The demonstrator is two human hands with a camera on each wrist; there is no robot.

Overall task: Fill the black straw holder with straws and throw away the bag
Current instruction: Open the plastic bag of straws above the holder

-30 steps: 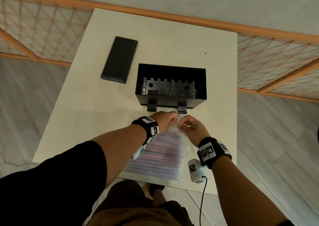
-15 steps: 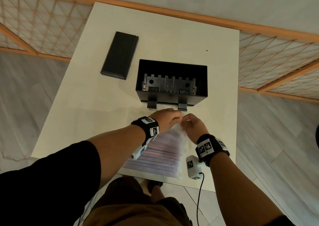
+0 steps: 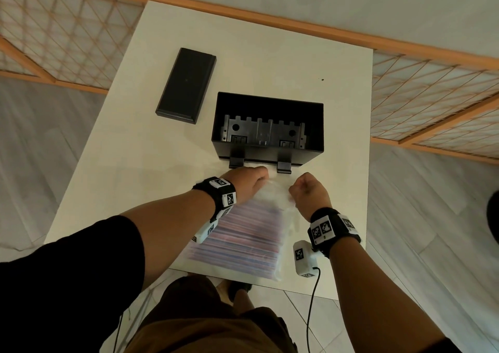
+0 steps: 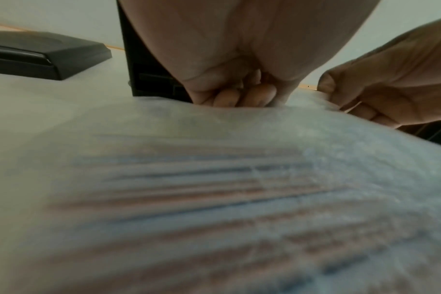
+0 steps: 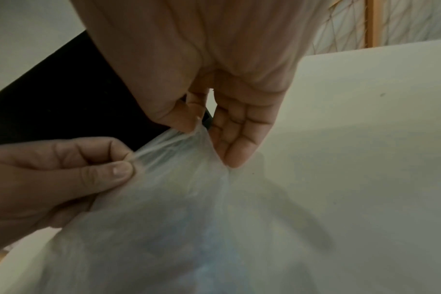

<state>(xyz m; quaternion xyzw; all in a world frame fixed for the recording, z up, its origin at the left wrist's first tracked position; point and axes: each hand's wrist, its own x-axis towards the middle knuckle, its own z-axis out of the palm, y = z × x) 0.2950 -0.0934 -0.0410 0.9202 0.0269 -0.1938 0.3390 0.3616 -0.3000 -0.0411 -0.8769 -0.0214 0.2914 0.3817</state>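
The head view looks steeply down on the whole bench (image 3: 135,142) from above its near edge. Both wrist views sit low and close, facing the far edge, sharing the bag (image 4: 214,123) top.

On the white table (image 3: 140,147) the open black straw holder (image 3: 316,126) stands beside its lid (image 3: 186,85); near it, the left hand (image 3: 247,182) and right hand (image 3: 309,193) pinch the top of the clear bag (image 3: 272,198); striped straws (image 3: 240,236) lie inside.
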